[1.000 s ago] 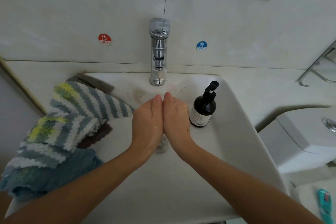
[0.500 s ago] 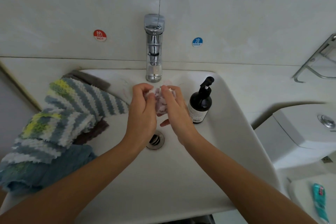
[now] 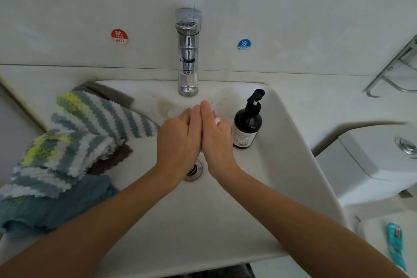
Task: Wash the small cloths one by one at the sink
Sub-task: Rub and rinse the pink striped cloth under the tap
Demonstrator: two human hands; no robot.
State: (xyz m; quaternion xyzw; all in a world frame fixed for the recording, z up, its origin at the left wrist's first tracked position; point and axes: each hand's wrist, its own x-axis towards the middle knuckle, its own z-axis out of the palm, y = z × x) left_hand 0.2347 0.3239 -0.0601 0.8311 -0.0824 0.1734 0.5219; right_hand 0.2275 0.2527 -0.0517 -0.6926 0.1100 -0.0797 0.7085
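Along the left rim of the white sink [image 3: 293,165], a pile of small cloths lies draped: a striped fluffy cloth [image 3: 90,124] in grey-blue, white and yellow on top, a brown cloth [image 3: 112,158] peeking out beneath it, a grey cloth [image 3: 106,90] behind, and a blue cloth [image 3: 45,205] nearest the viewer. On the wall above, a red HOT sticker [image 3: 119,36] sits left of the chrome faucet [image 3: 188,52]. Over the basin, just below the spout and above the drain [image 3: 194,170], the left hand [image 3: 178,140] and the right hand [image 3: 216,135] are pressed palm to palm, fingers straight and pointing toward the faucet. Between them a small pale cloth [image 3: 216,119] is squeezed; only a crumpled bit shows at the right hand's edge. Just right of the hands stands a dark pump bottle [image 3: 247,126] inside the basin. A blue COLD sticker [image 3: 244,45] marks the wall above it. Farther right are a toilet cistern [image 3: 372,160] and a teal tube [image 3: 396,246].
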